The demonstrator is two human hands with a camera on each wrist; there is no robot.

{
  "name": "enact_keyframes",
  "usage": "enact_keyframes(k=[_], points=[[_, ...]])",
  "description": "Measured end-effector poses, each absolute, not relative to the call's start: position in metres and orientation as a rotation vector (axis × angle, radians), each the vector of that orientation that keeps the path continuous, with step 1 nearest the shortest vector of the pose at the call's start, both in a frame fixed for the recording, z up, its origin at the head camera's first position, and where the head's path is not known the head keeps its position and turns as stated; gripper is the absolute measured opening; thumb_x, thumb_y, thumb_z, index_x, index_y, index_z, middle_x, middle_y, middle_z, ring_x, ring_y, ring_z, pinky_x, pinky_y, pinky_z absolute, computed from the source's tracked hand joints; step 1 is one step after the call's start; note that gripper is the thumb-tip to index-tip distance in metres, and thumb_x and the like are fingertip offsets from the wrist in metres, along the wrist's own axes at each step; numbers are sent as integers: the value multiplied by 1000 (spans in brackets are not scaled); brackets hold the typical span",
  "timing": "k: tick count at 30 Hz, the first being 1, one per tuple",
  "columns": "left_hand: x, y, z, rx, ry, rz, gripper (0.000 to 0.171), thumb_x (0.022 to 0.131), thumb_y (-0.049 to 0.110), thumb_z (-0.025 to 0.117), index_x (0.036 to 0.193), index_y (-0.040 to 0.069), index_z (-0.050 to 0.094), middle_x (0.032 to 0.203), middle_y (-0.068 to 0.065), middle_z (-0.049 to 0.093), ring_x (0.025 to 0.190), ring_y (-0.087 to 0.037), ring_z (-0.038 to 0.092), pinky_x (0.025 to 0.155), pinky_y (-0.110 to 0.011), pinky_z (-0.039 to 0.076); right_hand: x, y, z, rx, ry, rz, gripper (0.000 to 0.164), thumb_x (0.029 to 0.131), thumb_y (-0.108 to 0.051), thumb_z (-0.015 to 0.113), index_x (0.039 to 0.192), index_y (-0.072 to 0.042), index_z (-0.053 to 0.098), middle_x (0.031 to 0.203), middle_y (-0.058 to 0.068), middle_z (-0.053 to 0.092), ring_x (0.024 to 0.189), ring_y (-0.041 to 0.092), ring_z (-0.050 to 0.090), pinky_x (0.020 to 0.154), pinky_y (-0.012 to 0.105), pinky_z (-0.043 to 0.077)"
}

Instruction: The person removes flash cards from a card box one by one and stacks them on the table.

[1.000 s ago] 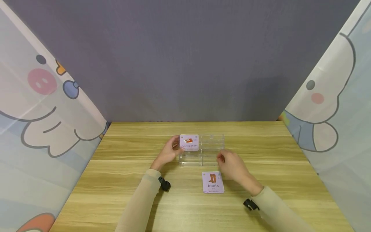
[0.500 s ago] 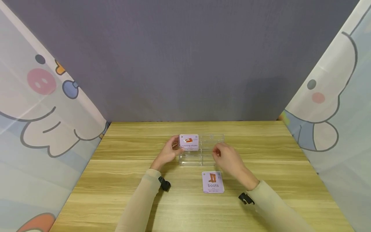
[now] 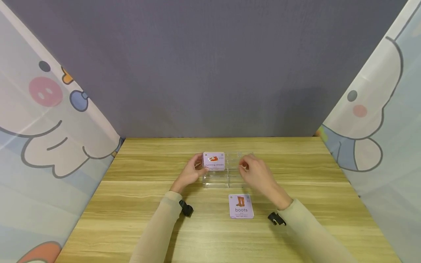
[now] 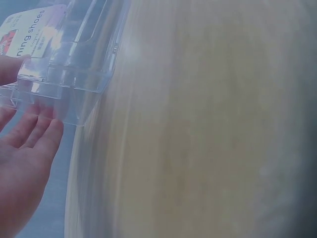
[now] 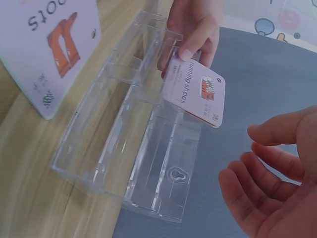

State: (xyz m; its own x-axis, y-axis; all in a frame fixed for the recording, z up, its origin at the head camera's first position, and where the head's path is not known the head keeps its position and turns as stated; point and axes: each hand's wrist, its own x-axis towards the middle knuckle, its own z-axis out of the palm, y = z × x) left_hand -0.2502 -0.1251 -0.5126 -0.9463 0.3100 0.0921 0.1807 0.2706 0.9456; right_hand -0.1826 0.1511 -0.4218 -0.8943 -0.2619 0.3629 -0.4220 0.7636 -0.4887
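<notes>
Boots card near clear rack

Soft, even light fills the head view, leaving a pale sheen on the near table, a shadow along the left sleeve and a faint one at right on the far wall. Glare streaks the rack. The left wrist view is hazy, its table smeared, its right edge dark.

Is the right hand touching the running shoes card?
Apart. The right wrist view shows backdrop between the right hand and the running shoes card.
</notes>
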Motion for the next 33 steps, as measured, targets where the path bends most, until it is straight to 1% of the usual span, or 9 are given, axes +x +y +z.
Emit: enact_keyframes(k=[8, 13, 17, 21, 26, 33], points=[[-250, -126, -513, 488, 2415, 1780, 65, 91, -2, 71, 149, 1, 41, 141, -19, 54, 135, -36, 48, 119, -47, 36, -186, 148, -415, 536, -2664, 852, 11, 87, -9, 76, 96, -6, 71, 92, 4, 65, 83, 21, 62, 69, 35, 57], [-251, -126, -514, 480, 2408, 1795, 65, 91, -2, 71, 149, 0, 42, 140, -19, 54, 135, -35, 49, 119, -46, 36, -188, 146, -411, 551, -2660, 865, 14, 88, -8, 76, 101, -4, 71, 96, 5, 66, 86, 24, 63, 71, 36, 57], [-250, -126, -514, 484, 2409, 1797, 65, 91, -3, 71, 149, 1, 42, 140, -19, 54, 135, -36, 49, 119, -46, 36, -190, 143, -409, 572, -2660, 827, 17, 88, -9, 76, 103, -4, 71, 98, 5, 66, 89, 24, 62, 74, 38, 58], [-249, -125, -513, 479, 2414, 1787, 65, 91, -2, 71, 149, 1, 42, 140, -18, 54, 135, -35, 49, 119, -46, 36, -192, 141, -408, 610, -2646, 759, 17, 88, -10, 76, 103, -4, 71, 97, 5, 65, 88, 22, 61, 73, 37, 57], [-249, -125, -513, 476, 2399, 1798, 65, 91, -2, 71, 149, 2, 42, 140, -18, 54, 135, -35, 48, 119, -46, 36, -195, 139, -406, 629, -2624, 723, 17, 89, -13, 75, 103, -4, 71, 98, 6, 66, 86, 21, 59, 69, 35, 55], [-249, -125, -513, 479, 2400, 1794, 66, 91, -2, 71, 150, 2, 42, 141, -19, 54, 135, -36, 48, 119, -46, 36, -201, 135, -408, 682, -2580, 689, 19, 88, -12, 75, 104, -3, 71, 104, 9, 68, 97, 28, 63, 75, 40, 59]])
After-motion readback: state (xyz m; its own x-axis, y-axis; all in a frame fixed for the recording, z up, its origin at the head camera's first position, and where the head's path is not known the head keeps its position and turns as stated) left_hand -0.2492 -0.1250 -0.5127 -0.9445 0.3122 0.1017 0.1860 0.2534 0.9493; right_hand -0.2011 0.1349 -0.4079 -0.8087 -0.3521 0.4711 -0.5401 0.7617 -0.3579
